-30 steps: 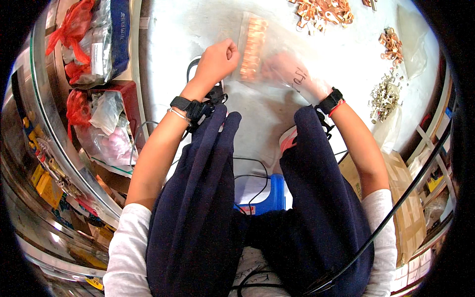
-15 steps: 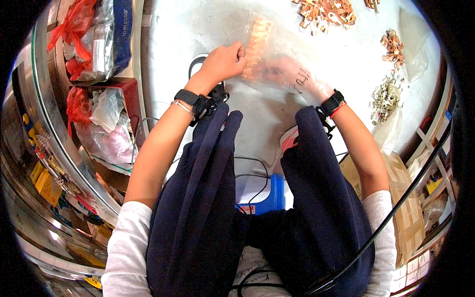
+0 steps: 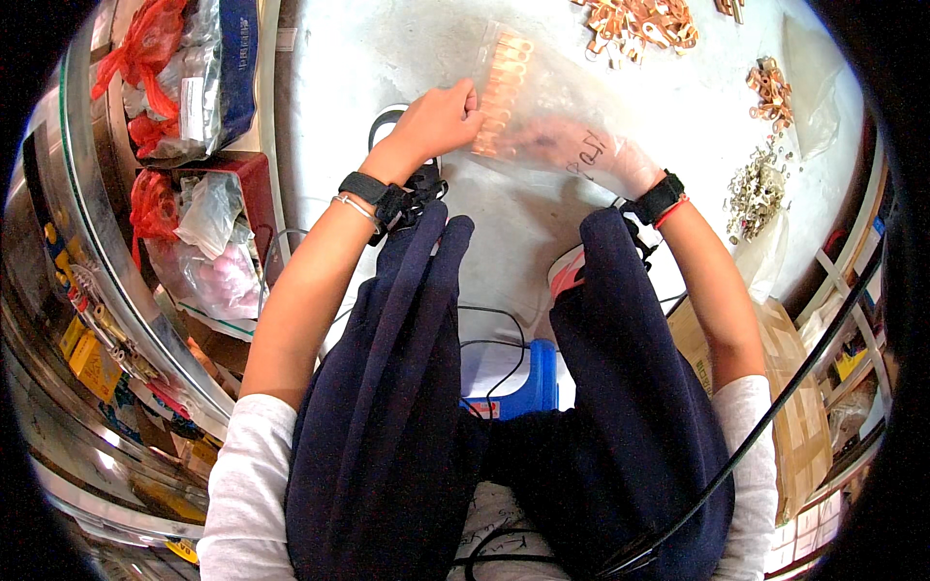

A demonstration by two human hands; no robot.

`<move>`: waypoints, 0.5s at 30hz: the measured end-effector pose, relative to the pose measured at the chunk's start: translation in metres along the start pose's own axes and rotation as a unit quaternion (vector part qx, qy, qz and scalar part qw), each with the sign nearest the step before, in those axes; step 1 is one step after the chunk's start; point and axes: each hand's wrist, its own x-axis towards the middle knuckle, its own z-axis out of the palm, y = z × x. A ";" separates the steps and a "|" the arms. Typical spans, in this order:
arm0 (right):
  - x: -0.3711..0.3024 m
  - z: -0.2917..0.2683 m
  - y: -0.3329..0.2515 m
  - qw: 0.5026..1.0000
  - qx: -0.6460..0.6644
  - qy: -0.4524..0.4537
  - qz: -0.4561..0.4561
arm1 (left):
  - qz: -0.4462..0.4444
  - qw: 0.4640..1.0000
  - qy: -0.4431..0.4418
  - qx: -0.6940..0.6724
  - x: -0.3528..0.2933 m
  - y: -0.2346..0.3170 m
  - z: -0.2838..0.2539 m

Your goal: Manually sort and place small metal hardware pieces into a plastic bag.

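With left hand [image 3: 436, 119] curled narrow at edge of clear plastic bag [image 3: 570, 89], beside upright row of orange ring-ended metal pieces [image 3: 503, 85] inside, and right hand [image 3: 567, 142] behind film, grip unclear, tension gently.

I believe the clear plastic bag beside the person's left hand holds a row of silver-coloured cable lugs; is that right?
Not quite: the row of cable lugs in the clear plastic bag beside the person's left hand is copper-coloured, not silver-coloured, as the head view shows.
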 end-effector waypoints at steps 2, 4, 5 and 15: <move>-0.007 0.001 0.004 0.993 -0.035 -0.108 0.030 | -0.001 1.000 -0.007 -0.011 0.000 0.000 -0.001; -0.012 -0.011 0.000 0.991 0.016 -0.135 0.008 | -0.001 1.000 -0.010 -0.008 0.001 0.000 -0.001; -0.014 -0.019 -0.005 0.990 0.033 -0.136 -0.006 | -0.004 1.000 -0.015 -0.009 0.001 0.000 -0.001; -0.005 -0.038 -0.036 0.947 0.307 -0.057 0.076 | -0.014 1.000 -0.002 -0.001 -0.001 0.002 0.001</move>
